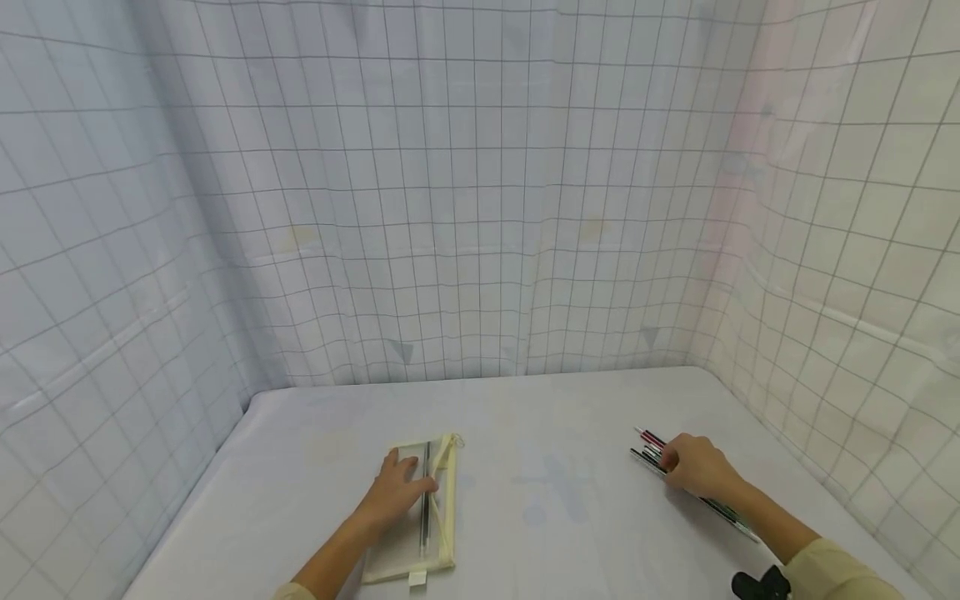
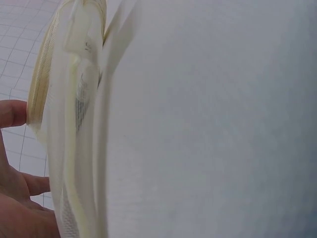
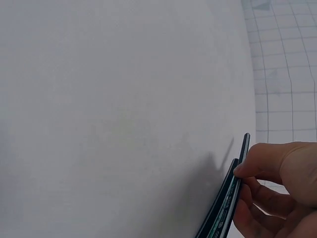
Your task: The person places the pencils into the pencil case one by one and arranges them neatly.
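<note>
A clear zip pencil pouch [image 1: 449,521] with pale yellow edging lies on the table, and a dark pencil-like stick [image 1: 425,525] shows inside it. My left hand [image 1: 393,487] rests on the pouch with fingers spread, the thumb near its zip side. In the left wrist view the fingers touch the pouch's yellow zip edge [image 2: 39,89]. Over on the right, my right hand [image 1: 699,468] pinches a dark pencil [image 3: 244,148] between thumb and fingers. Other dark pencils [image 3: 218,208], one with green and printed lettering, lie alongside it; the palm hides part of the bundle.
A red pencil-like stick [image 1: 651,437] lies beyond the right hand. Near the right sleeve at the front is a small black object [image 1: 761,583]. The white table [image 1: 540,517] is enclosed by grid-patterned curtains [image 1: 480,208] at the back and sides.
</note>
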The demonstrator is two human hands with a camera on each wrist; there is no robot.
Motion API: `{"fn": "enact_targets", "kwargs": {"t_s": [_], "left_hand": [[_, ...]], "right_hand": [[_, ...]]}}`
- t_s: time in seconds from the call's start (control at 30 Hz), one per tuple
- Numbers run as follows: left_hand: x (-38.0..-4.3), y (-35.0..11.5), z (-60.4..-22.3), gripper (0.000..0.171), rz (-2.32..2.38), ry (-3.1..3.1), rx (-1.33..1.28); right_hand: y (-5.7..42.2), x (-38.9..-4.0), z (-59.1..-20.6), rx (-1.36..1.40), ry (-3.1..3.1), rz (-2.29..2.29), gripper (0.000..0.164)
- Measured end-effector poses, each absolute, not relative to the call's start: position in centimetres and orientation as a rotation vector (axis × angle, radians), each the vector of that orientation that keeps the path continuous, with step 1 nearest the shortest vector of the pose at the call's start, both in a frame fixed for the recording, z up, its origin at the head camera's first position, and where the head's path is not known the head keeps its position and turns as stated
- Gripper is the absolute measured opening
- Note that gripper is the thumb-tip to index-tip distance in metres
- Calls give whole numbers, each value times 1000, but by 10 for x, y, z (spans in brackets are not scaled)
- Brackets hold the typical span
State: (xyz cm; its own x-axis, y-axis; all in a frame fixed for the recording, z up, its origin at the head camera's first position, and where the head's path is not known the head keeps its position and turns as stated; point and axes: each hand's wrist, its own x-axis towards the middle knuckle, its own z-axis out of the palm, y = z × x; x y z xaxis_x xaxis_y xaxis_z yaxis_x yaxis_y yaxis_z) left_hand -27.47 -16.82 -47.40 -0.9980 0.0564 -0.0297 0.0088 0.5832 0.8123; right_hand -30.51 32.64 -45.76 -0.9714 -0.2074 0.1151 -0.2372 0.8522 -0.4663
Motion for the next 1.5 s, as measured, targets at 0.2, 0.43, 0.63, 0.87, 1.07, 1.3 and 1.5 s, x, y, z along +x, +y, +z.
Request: {"fn": "enact_targets", "kwargs": {"t_s": [0.2,0.43,0.63,0.87,1.07,1.3,1.5], "left_hand": [[-277,-169,-474,80,1409,2744,58],[-277,-171,-476,81,1426,2716,58],[-277,-170,-476,81,1421,2722,54],[-279,-169,-479,82,1402,2745,41],[-280,-169,-479,82,1405,2754,70],[-280,-170,-479,81,1383,2769,69],[-280,-171,-479,80,1379,2763,64]], "right_hand": [[315,-313,-449,372,-2953,774,16],[301,-318,-446,404,-2949,801,16],[288,-320,-442,456,-2944,827,15],[273,-322,-439,437,-2940,922,16],[260,-331,-437,329,-2962,1148,16],[242,-334,-431,173,-2967,1494,18],[231,-338,-434,150,-2922,1692,20]]}}
